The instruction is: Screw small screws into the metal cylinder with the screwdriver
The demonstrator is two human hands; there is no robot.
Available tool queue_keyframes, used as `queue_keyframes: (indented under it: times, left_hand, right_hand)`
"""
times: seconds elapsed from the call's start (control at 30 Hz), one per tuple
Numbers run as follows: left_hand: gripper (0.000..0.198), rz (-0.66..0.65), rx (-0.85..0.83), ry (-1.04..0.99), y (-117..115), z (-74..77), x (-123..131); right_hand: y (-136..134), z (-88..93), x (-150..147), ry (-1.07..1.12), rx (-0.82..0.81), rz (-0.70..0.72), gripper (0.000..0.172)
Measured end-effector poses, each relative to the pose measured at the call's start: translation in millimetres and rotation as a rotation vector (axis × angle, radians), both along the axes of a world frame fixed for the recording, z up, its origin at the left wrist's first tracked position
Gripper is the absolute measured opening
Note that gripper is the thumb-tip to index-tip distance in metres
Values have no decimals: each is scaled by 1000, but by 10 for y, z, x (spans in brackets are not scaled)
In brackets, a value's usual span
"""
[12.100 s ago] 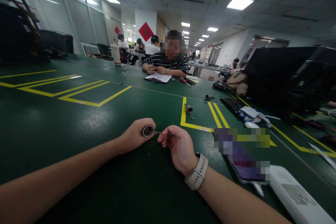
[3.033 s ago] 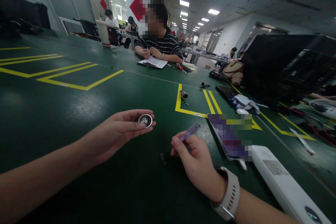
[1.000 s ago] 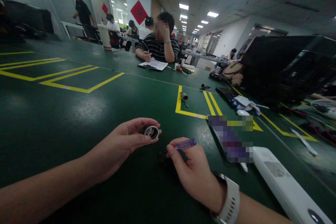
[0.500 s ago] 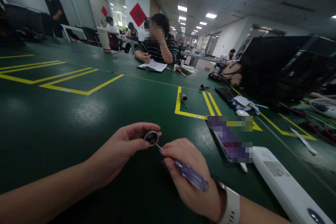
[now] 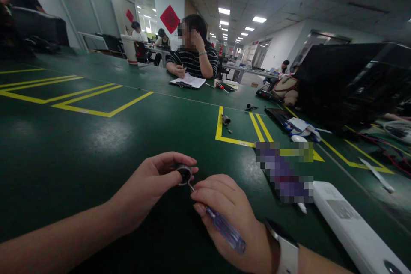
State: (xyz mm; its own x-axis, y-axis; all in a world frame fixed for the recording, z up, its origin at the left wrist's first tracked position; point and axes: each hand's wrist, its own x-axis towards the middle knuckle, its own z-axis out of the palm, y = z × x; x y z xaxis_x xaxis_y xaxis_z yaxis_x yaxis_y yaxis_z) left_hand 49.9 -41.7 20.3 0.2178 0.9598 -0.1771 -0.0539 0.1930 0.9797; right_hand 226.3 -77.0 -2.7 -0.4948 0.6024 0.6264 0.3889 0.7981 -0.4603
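Since a second ago, the purple-handled screwdriver (image 5: 226,230) has swung round, its handle now pointing back toward the table's near edge and its shaft reaching up to the small metal cup (image 5: 185,174). That cup is held above the table (image 5: 96,145), its mouth turned toward the shaft; whether the tip is inside or just at the rim, I cannot tell. The left hand (image 5: 150,184) pinches the cup between thumb and fingers; the right hand (image 5: 233,216) is closed round the screwdriver. Farther off, a second metal cup (image 5: 226,120) lies within yellow tape (image 5: 236,140), tiny parts (image 5: 229,131) just beside it. To the right are a blurred-out phone (image 5: 282,175) and a long white device (image 5: 349,218). At the table's far edge, a person in stripes (image 5: 195,62) leans over a clipboard (image 5: 189,80).
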Motion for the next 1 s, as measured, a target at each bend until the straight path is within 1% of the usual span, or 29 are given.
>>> queue_keyframes:
  times: [0.17, 0.23, 0.3, 0.33, 0.4, 0.47, 0.5, 0.53, 0.6, 0.67, 0.77, 0.9, 1.0]
  left_hand:
    - [12, 24, 9, 13, 2, 10, 20]
    - [11, 29, 8, 30, 6, 10, 18]
    - [11, 25, 5, 48, 12, 9, 14]
    - [11, 23, 1, 55, 16, 10, 11]
    - [12, 26, -20, 65, 24, 17, 9]
    - [12, 40, -47, 67, 31, 34, 11]
    - [13, 44, -61, 64, 32, 47, 14]
    - [14, 45, -75, 60, 33, 62, 18]
    - [16, 45, -102, 46, 30, 94, 25]
    - [20, 48, -124, 23, 26, 118, 32]
    - [24, 48, -130, -4, 22, 125, 32]
    - [22, 29, -118, -8, 21, 110, 23]
    - [20, 19, -116, 4, 20, 109, 20]
  right_hand:
    - [-22, 22, -18, 3, 14, -22, 22]
    - [-35, 37, -23, 16, -23, -8, 22]
    - [-44, 42, -22, 112, -107, -23, 20]
    - [-42, 38, -18, 190, -167, -50, 18]
    - [-16, 18, -11, 382, -338, -125, 13]
    - [41, -13, -5, 579, -553, -183, 15]
    - [76, -28, -4, 661, -663, -188, 17]
    - [111, -40, -4, 702, -757, -186, 19]
    - [166, -52, -4, 676, -875, -193, 20]
    - [191, -51, -3, 606, -894, -214, 21]
    - [185, -47, 2, 559, -849, -247, 22]
    - [175, -54, 9, 519, -814, -282, 22]
    - [164, -49, 6, 432, -751, -298, 22]
